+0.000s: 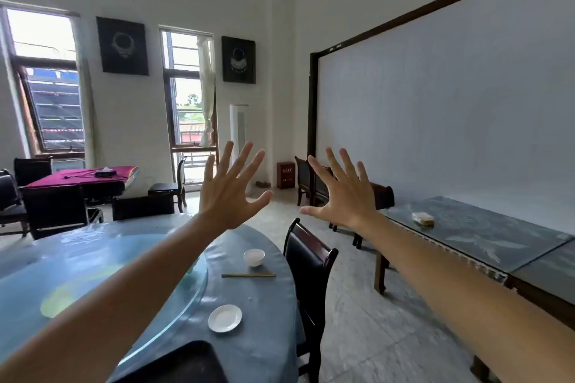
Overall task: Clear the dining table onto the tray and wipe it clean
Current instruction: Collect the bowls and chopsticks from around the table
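Nothing cleared yet, I judge: round dining table (pixel 255 314) carries black tray (pixel 186 364) at its near edge, plate (pixel 225 318), bowl (pixel 254 257), chopsticks (pixel 248 275); my left hand (pixel 228 193) and right hand (pixel 343 193) are raised, fingers splayed, empty—next, reach down for the plate.

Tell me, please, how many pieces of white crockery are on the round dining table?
2: a small white bowl beyond the chopsticks, and a white saucer nearer, beside the black tray. The left forearm may hide more.
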